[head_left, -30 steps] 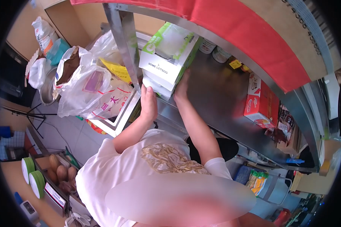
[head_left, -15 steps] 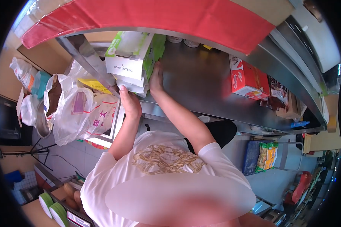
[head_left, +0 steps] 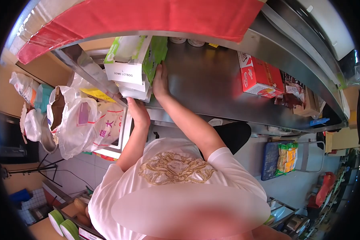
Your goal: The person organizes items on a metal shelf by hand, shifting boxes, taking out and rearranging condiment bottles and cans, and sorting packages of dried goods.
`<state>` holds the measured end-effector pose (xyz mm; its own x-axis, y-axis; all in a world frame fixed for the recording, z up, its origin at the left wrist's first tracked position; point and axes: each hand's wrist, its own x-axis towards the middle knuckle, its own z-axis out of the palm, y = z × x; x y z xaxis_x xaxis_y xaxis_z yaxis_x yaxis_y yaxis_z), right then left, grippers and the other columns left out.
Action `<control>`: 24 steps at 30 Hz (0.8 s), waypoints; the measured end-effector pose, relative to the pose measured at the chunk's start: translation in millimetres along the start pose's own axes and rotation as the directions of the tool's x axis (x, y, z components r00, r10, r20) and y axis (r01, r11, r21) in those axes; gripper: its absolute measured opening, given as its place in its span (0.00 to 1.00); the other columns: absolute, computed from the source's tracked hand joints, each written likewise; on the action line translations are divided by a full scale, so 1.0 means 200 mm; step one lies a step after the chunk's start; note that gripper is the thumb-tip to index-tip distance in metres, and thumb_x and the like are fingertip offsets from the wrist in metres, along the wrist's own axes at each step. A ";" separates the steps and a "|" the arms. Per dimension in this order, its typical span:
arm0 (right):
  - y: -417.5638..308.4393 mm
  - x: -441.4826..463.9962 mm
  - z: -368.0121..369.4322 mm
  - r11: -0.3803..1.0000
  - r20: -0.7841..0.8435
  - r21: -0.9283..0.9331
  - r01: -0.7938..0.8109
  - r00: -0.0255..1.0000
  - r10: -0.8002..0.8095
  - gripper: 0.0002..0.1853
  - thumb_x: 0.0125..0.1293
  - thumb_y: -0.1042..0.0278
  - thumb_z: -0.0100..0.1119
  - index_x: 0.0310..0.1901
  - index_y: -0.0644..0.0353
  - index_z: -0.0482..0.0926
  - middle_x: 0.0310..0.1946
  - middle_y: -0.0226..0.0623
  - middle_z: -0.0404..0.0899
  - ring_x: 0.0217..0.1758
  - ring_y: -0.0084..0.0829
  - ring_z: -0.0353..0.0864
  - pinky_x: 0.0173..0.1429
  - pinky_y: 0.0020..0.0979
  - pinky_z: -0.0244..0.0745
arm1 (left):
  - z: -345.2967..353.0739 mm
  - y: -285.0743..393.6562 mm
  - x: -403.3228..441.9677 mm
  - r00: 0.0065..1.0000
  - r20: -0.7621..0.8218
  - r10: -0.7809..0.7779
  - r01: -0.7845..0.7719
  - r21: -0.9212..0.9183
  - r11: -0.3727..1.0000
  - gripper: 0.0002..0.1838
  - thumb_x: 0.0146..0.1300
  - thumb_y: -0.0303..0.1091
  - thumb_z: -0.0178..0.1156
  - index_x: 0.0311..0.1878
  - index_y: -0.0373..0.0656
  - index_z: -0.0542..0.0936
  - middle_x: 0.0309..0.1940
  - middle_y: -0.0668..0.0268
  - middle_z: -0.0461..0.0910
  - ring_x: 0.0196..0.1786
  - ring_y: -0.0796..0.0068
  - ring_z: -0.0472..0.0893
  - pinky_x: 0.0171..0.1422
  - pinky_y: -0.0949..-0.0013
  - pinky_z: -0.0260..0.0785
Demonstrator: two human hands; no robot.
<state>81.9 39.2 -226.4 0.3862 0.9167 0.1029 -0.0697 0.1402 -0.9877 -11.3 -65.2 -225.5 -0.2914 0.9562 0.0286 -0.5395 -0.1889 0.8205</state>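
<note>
A stack of green and white boxes (head_left: 125, 73), the front flap printed with "L", stands at the left end of a metal shelf (head_left: 200, 80). My right hand (head_left: 161, 83) lies along the green right side of the stack, fingers stretched up against it. Below the front left corner is my left hand (head_left: 139, 113), its thumb up against the lower edge. The stack sits between both hands. The left fingers are mostly hidden behind the palm.
A metal post (head_left: 86, 71) rises just left of the stack. Plastic bags (head_left: 78, 128) crowd the far left. A red box (head_left: 262, 78) stands on the shelf's right part. Overhead runs an upper shelf edge covered in red (head_left: 148, 18). A trolley (head_left: 270, 160) stands on the floor.
The view has turned slightly, shifting the stack and the post a little left in the picture. Both hands keep the same contact with the boxes.
</note>
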 end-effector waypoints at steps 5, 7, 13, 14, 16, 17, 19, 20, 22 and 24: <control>-0.02 0.01 -0.04 0.999 0.028 -0.050 -0.003 1.000 0.004 0.41 0.85 0.42 0.35 0.81 0.74 0.54 0.83 0.63 0.53 0.87 0.55 0.52 0.88 0.43 0.48 | -0.01 -0.04 0.03 0.997 0.081 0.011 -0.010 -0.009 1.000 0.44 0.82 0.65 0.43 0.86 0.42 0.51 0.87 0.60 0.54 0.87 0.58 0.53 0.90 0.52 0.39; -0.03 0.02 -0.03 0.998 0.044 -0.056 -0.005 0.999 0.007 0.41 0.85 0.42 0.34 0.81 0.74 0.53 0.83 0.63 0.53 0.87 0.56 0.51 0.88 0.43 0.47 | 0.01 -0.03 0.02 0.997 0.078 0.009 -0.008 -0.020 1.000 0.44 0.82 0.65 0.43 0.86 0.41 0.52 0.86 0.60 0.55 0.87 0.58 0.54 0.90 0.52 0.40; -0.03 0.05 -0.02 0.998 0.059 -0.063 0.009 0.998 -0.005 0.41 0.85 0.41 0.33 0.81 0.75 0.54 0.83 0.65 0.52 0.88 0.57 0.50 0.89 0.44 0.45 | 0.06 -0.02 0.06 0.997 0.071 0.027 -0.028 0.016 0.999 0.45 0.81 0.67 0.44 0.86 0.42 0.53 0.85 0.60 0.56 0.86 0.58 0.55 0.89 0.51 0.42; -0.03 0.06 -0.01 0.997 0.067 -0.078 0.018 0.998 -0.012 0.41 0.85 0.41 0.33 0.81 0.75 0.54 0.82 0.65 0.53 0.87 0.57 0.50 0.89 0.44 0.45 | 0.06 -0.02 0.06 0.998 0.060 0.029 -0.030 0.025 0.999 0.45 0.81 0.67 0.44 0.86 0.42 0.53 0.85 0.60 0.56 0.86 0.58 0.55 0.89 0.51 0.43; -0.03 0.07 -0.02 0.993 0.077 -0.110 0.036 0.997 -0.028 0.41 0.85 0.42 0.34 0.80 0.75 0.55 0.82 0.66 0.54 0.87 0.57 0.51 0.88 0.44 0.46 | 0.04 -0.04 0.06 0.997 0.054 0.048 -0.049 0.013 0.999 0.46 0.80 0.68 0.46 0.86 0.42 0.53 0.86 0.60 0.56 0.86 0.58 0.56 0.89 0.51 0.44; -0.03 0.08 -0.05 0.994 0.106 -0.104 0.019 0.994 -0.008 0.41 0.85 0.42 0.35 0.80 0.75 0.55 0.82 0.66 0.54 0.87 0.57 0.52 0.88 0.43 0.46 | 0.03 -0.05 0.07 0.997 0.055 0.055 -0.055 0.004 0.998 0.47 0.79 0.68 0.46 0.86 0.42 0.53 0.86 0.60 0.56 0.86 0.58 0.56 0.89 0.50 0.44; -0.11 0.07 -0.11 0.995 0.150 -0.098 -0.020 0.988 0.034 0.40 0.85 0.43 0.36 0.80 0.75 0.56 0.81 0.66 0.56 0.87 0.56 0.54 0.88 0.43 0.48 | 0.03 -0.05 0.06 0.984 0.135 0.120 -0.120 -0.007 0.993 0.50 0.77 0.70 0.51 0.86 0.42 0.52 0.86 0.60 0.55 0.86 0.57 0.56 0.90 0.50 0.45; -0.15 0.06 -0.14 0.996 0.169 -0.080 -0.031 0.985 0.044 0.39 0.85 0.44 0.40 0.79 0.76 0.57 0.80 0.67 0.59 0.85 0.56 0.57 0.87 0.43 0.51 | 0.01 -0.07 0.07 0.980 0.146 0.136 -0.138 0.000 0.990 0.50 0.76 0.70 0.52 0.86 0.41 0.52 0.86 0.60 0.55 0.86 0.57 0.56 0.90 0.50 0.45; -0.24 0.02 -0.26 0.989 0.185 -0.143 -0.025 0.981 0.051 0.40 0.85 0.43 0.41 0.80 0.74 0.57 0.79 0.66 0.62 0.84 0.56 0.61 0.86 0.43 0.55 | 0.01 -0.06 0.07 0.968 0.184 0.169 -0.171 -0.001 0.985 0.50 0.76 0.69 0.53 0.86 0.41 0.53 0.85 0.59 0.56 0.86 0.57 0.57 0.89 0.50 0.46; -0.33 -0.04 -0.40 0.958 0.154 -0.268 -0.103 0.977 0.148 0.36 0.82 0.46 0.49 0.78 0.69 0.65 0.74 0.62 0.72 0.77 0.54 0.74 0.79 0.44 0.68 | -0.01 -0.08 0.08 0.957 0.221 0.186 -0.190 0.000 0.982 0.49 0.77 0.68 0.53 0.85 0.41 0.54 0.85 0.59 0.56 0.85 0.57 0.58 0.89 0.49 0.47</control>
<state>156.9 -7.6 -171.8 0.2257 0.9738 -0.0275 0.1400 -0.0604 -0.9883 -8.4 -46.6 -238.5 -0.2045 0.9299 0.3058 -0.4743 -0.3674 0.8000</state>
